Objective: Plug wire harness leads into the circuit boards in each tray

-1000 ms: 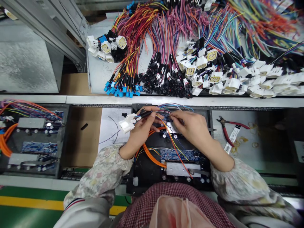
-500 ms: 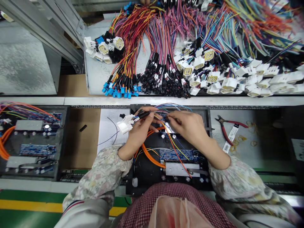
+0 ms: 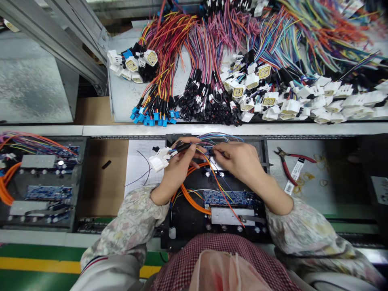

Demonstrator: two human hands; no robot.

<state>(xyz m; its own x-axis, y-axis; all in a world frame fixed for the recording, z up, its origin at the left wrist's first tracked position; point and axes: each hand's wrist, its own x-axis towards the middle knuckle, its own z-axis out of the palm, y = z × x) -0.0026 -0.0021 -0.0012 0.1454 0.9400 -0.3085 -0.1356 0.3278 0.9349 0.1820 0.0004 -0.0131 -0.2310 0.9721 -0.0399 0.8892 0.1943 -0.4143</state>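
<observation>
My left hand [image 3: 180,163] is closed round a wire harness near its black sleeve, with the white connector [image 3: 159,159] sticking out to the left. Loose red, yellow and blue wires [image 3: 218,182] hang from the harness over the black tray [image 3: 184,220]. Above the upper circuit board, my right hand [image 3: 238,158] pinches at a wire; its fingertips hide the end. The lower blue circuit board [image 3: 228,197] lies in the tray beside a metal heat sink [image 3: 233,216]. Thick orange cables [image 3: 190,197] loop at the tray's left.
Bundles of harnesses with white connectors [image 3: 269,99] and blue connectors [image 3: 154,117] lie on the shelf at the back. Red-handled cutters [image 3: 286,165] and rubber bands [image 3: 306,177] are on the right. A second tray [image 3: 81,182] with boards stands left, near a paper sheet [image 3: 138,169].
The loose yellow and blue wire ends have swung slightly left. My right hand has shifted very little, and my left hand keeps its hold on the harness.
</observation>
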